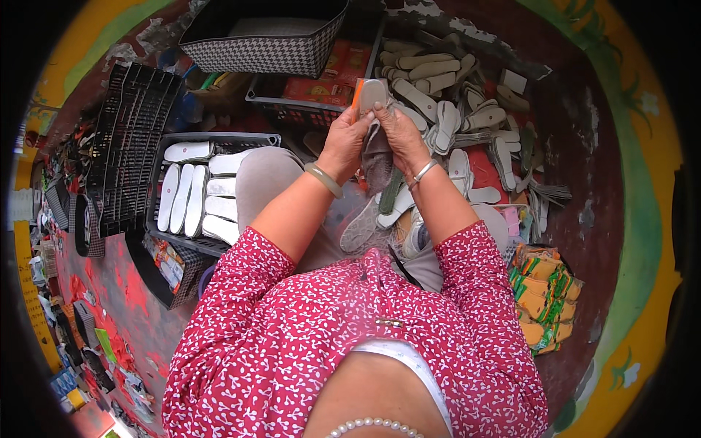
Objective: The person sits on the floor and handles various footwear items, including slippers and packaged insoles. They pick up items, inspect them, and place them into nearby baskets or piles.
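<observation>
In front of me, my left hand (pixel 343 144) and my right hand (pixel 403 137) are both closed around a pale grey insole (pixel 375 93), thumbs on its near face. A bright orange strip (pixel 358 96) shows along its left side; I cannot tell whether it is a wrapper or a card. Below the hands hangs a dark grey-brown piece (pixel 377 162), perhaps the insole's other end or cloth. Over my lap lie loose insoles, one a pale grey insole (pixel 361 225) and one a white insole (pixel 396 207).
A black crate (pixel 252 139) with white insoles (pixel 175 196) in rows stands on the left. A large insole pile (pixel 445 95) fills the far right. Behind are a houndstooth bin (pixel 263 51) and a crate with red boxes (pixel 321 91). Packaged yellow-green goods (pixel 544 299) lie at right.
</observation>
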Action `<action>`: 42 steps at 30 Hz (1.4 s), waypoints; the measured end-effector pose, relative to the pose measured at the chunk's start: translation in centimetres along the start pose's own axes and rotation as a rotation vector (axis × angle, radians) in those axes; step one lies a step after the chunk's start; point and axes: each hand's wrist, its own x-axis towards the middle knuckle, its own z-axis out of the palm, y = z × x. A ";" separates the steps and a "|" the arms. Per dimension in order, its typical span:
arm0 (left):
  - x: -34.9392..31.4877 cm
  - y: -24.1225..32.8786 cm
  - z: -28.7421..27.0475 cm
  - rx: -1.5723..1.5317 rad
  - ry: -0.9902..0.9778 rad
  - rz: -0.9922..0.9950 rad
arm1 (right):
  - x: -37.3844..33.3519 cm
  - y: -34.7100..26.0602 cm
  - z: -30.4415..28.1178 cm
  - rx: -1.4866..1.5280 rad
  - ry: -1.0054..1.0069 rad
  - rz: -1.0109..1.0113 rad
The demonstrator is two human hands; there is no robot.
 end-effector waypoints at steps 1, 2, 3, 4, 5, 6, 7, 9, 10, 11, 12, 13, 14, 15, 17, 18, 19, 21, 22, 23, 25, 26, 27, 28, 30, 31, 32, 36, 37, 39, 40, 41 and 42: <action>0.0 -0.2 0.0 0.008 0.027 0.066 | 0.0 0.3 -0.3 -0.079 0.007 0.033; 0.0 -0.3 0.0 0.015 0.054 0.131 | 0.1 0.5 -0.4 -0.159 0.014 0.065; 0.2 -0.1 -0.2 0.010 0.012 0.194 | 0.0 1.0 0.0 -0.136 0.028 0.068; 0.6 0.3 -0.6 -0.103 -0.009 0.182 | -0.3 1.3 0.3 -0.150 0.002 0.102; 0.8 0.7 -0.9 -0.108 0.021 0.173 | -0.9 1.6 0.7 -0.110 0.010 0.079; 0.9 0.9 -1.1 -0.113 0.049 0.163 | -1.4 1.7 1.1 -0.069 0.019 0.056; 0.9 1.1 -1.1 -0.139 0.070 0.174 | -1.5 1.5 1.2 -0.033 -0.008 0.095; 0.8 1.5 -1.0 -0.190 0.110 0.195 | -1.7 1.3 1.2 0.039 -0.061 0.171; 0.8 1.8 -1.0 -0.203 0.117 0.199 | -1.9 1.2 1.4 0.058 -0.066 0.191; 0.9 2.1 -1.1 -0.215 0.124 0.203 | -2.2 1.2 1.6 0.078 -0.071 0.210; 1.1 2.4 -1.3 -0.227 0.131 0.207 | -2.4 1.1 1.7 0.097 -0.076 0.230; 1.1 2.5 -1.5 -0.244 0.110 0.218 | -2.6 1.0 1.8 0.082 -0.066 0.245; 1.1 2.5 -1.6 -0.251 0.130 0.218 | -2.9 0.7 2.0 0.088 -0.078 0.264; 1.1 2.6 -1.6 -0.257 0.150 0.218 | -3.2 0.1 2.3 0.094 -0.089 0.283; 1.2 3.0 -1.6 -0.256 0.169 0.224 | -3.6 -0.1 2.1 0.095 -0.109 0.336; 1.4 3.3 -1.8 -0.250 0.170 0.232 | -3.7 0.0 1.8 0.089 -0.119 0.371; 1.5 3.7 -1.7 -0.244 0.172 0.243 | -3.7 0.0 1.6 0.081 -0.131 0.406; 1.2 3.8 -1.0 -0.287 0.168 0.218 | -3.7 -0.2 1.4 0.057 -0.124 0.350; 1.1 3.9 -0.7 -0.310 0.166 0.206 | -3.7 -0.3 1.3 0.044 -0.120 0.323; 1.1 3.8 -0.7 -0.349 0.098 0.178 | -3.7 -0.6 0.9 0.028 -0.115 0.324; 1.0 3.5 -1.0 -0.318 -0.050 -0.007 | -3.7 -1.3 0.5 0.012 -0.110 0.250; 1.0 3.4 -1.1 -0.301 -0.124 -0.100 | -3.7 -1.6 0.3 0.003 -0.108 0.213; 0.6 2.9 -0.9 -0.268 -0.181 -0.123 | -3.7 -2.0 0.0 0.008 -0.086 0.222; 0.6 2.3 -1.1 -0.249 -0.155 -0.190 | -3.7 -2.3 -0.2 -0.006 -0.091 0.214; 0.9 1.7 -1.5 -0.311 -0.160 -0.183 | -3.5 -2.9 -0.7 -0.033 -0.104 0.197; 0.9 1.5 -1.3 -0.311 -0.146 -0.146 | -3.2 -3.0 -1.3 -0.058 -0.126 0.250; 0.9 1.5 -1.2 -0.311 -0.132 -0.109 | -3.0 -3.2 -1.9 -0.100 -0.137 0.273; 1.9 3.3 -1.9 -0.364 0.008 0.100 | -2.9 -5.2 -5.1 -0.452 -0.145 0.347; 1.9 3.7 -2.1 -0.363 0.028 0.123 | -3.2 -6.2 -5.5 -0.323 -0.045 0.274; 1.5 3.3 -1.7 -0.351 0.047 0.128 | -3.3 -7.3 -4.9 -0.061 0.125 -0.003; 1.1 2.7 -1.1 -0.347 0.057 0.125 | -3.4 -7.5 -4.3 0.073 0.200 -0.207; 0.7 2.2 -0.5 -0.320 0.011 0.133 | -2.7 -7.3 -4.1 0.043 0.175 -0.457; 1.0 1.2 -0.8 -0.318 -0.010 0.094 | -2.8 -6.9 -3.2 -0.024 0.155 -0.502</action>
